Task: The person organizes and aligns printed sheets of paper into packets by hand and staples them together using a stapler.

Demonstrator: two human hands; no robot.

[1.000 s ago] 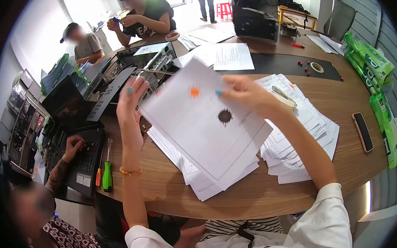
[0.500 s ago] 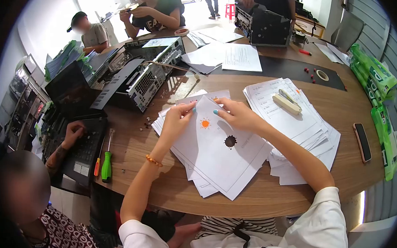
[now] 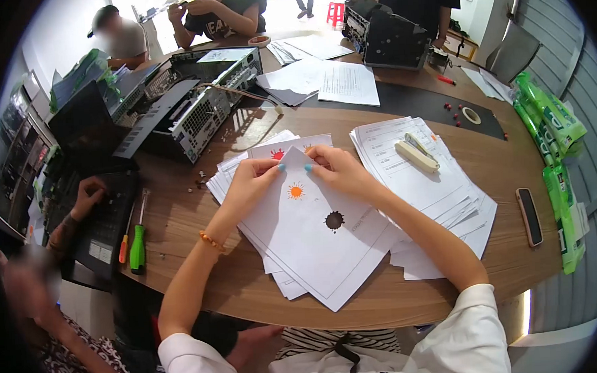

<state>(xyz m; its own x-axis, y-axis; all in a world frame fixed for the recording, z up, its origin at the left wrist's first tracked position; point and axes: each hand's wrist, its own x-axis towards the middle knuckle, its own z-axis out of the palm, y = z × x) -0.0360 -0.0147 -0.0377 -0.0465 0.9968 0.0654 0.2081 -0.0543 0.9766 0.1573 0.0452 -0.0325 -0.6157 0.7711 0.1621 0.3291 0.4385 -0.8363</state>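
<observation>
A printed paper sheet (image 3: 309, 253), with an orange sun-like splat and a dark splat on it, lies at a slant over a pile of papers. My left hand (image 3: 254, 183) pinches the left edge of its far corner between thumb and fingers. On the opposite edge of that corner, my right hand (image 3: 344, 176) has thumb and fingers closed on the paper. Beneath it, a lower sheet (image 3: 320, 142) shows a red splat at the far end. A cream stapler (image 3: 417, 157) rests on a second paper stack (image 3: 441, 199) to the right.
An opened computer case (image 3: 207, 117) and a laptop (image 3: 107, 203) stand left, beside a green screwdriver (image 3: 138, 249). A co-worker's hand (image 3: 88, 195) is on the laptop. At right lie a phone (image 3: 529, 216), a tape roll (image 3: 471, 115) and green packages (image 3: 552, 126).
The view has shifted, so most things sit further left. My hands stay at the sheet's far corner. The co-worker at lower left has raised a hand toward their head.
</observation>
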